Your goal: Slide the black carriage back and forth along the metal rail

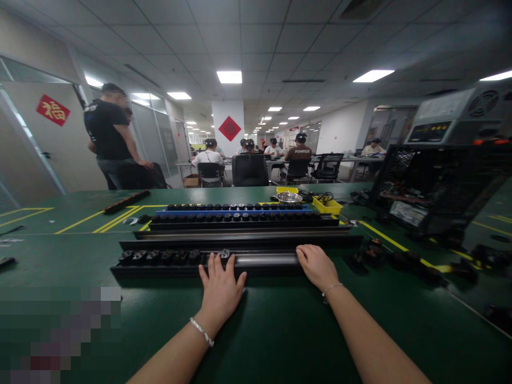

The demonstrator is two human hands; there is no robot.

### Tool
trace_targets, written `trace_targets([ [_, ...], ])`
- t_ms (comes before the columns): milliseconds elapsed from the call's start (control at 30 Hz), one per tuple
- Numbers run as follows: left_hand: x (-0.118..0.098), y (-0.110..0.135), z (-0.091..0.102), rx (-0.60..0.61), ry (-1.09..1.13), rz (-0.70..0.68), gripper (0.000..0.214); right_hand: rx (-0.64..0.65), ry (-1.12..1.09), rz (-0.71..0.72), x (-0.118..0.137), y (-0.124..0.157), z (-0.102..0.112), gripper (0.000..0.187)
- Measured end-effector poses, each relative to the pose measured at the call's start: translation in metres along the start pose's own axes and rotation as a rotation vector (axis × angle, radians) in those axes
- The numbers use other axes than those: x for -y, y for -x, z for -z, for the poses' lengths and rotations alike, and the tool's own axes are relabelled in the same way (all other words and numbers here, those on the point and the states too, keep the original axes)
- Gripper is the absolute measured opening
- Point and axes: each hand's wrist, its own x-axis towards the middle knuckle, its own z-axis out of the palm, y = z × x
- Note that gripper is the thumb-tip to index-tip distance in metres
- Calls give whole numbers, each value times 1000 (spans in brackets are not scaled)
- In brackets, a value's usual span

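A long black channel rail (264, 260) lies crosswise on the green table in front of me. Several small round black parts (156, 257) sit in a row in its left half, while the right stretch shows a smooth grey floor. My left hand (220, 285) is open, fingers spread over the rail's front edge, fingertips at a round part (224, 254) with a pale top. At the rail's right end, my right hand (318, 266) is closed, its fingers curled under. What lies inside that grip is hidden.
Behind lie another long rail (248, 234) and rows of round parts along a blue strip (240, 213). A metal dish (289, 198) and a yellow tray (328, 207) stand farther back. Loose dark parts (372, 253) and an open computer case (436, 186) are at right. People sit beyond.
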Motion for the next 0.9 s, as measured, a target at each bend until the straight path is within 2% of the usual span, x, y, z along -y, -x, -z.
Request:
trace_targets([
  [300,-3,0,2,13,7,-32,51,-30,3,27,-2,0,-1,36],
  [667,-2,2,-4,-45,52,-81,50,-4,-5,4,1,1,2,38],
  [900,-2,2,-4,-18,89,-98,51,-6,-3,3,0,1,1,38],
])
